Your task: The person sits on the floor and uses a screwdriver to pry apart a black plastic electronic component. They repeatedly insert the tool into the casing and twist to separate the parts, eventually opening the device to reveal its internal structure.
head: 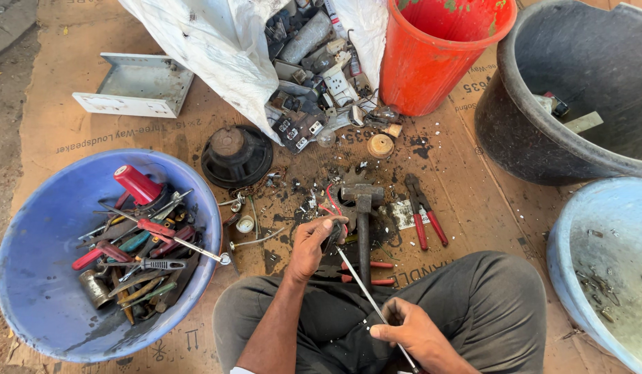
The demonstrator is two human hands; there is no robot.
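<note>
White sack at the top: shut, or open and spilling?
Open and spilling. The white sack lies with its mouth gaping, and scrap parts have tumbled out onto the cardboard.

Scrap-salvage workshop floor: tool-filled basin (30, 277), broken electrical parts (314, 90), flattened cardboard (473, 201).

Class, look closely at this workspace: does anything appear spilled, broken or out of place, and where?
Yes. The white sack lies open, spilling grey and white electrical parts onto the brown cardboard mat. Dark fragments and debris lie scattered around the black hammer, near the left hand.
</note>
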